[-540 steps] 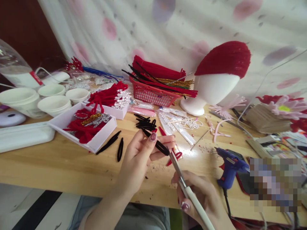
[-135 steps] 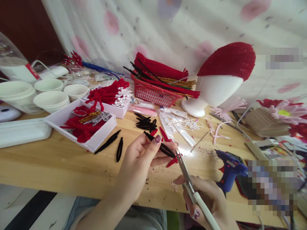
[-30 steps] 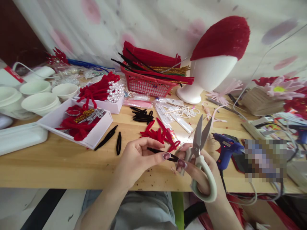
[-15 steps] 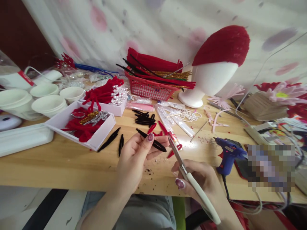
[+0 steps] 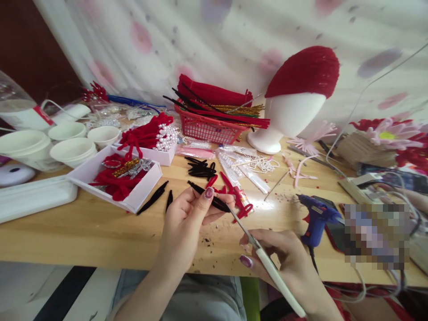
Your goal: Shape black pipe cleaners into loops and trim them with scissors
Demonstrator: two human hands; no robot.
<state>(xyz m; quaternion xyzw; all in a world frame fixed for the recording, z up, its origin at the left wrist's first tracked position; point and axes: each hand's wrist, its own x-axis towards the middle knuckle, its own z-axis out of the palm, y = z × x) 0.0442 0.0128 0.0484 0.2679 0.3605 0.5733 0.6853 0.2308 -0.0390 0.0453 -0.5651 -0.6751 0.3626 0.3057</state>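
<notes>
My left hand (image 5: 187, 227) pinches a fuzzy black pipe-cleaner piece (image 5: 219, 204), bent into a narrow leaf shape, between thumb and fingers. White-handled scissors (image 5: 269, 267) are in my right hand (image 5: 290, 263), their blade tips touching or right beside the piece's right end. Whether the blades are parted is hard to see. On the table beyond the hands lie several black pieces (image 5: 200, 167) in a pile. To the left of my left hand is a longer black piece (image 5: 153, 197). Red pipe-cleaner pieces (image 5: 243, 209) lie just behind the scissor tips.
A white box (image 5: 143, 196) holds red, gold and silver pieces. Behind stand a red basket (image 5: 210, 129) of pipe cleaners and a white foam head (image 5: 290, 116) with a red cap. Paper cups (image 5: 72, 151) are at left; a blue glue gun (image 5: 316, 218) sits at right.
The scissors have moved slightly left and down, bringing their tips to the black piece's right end. My left hand keeps hold of the piece. The view has shifted a little.
</notes>
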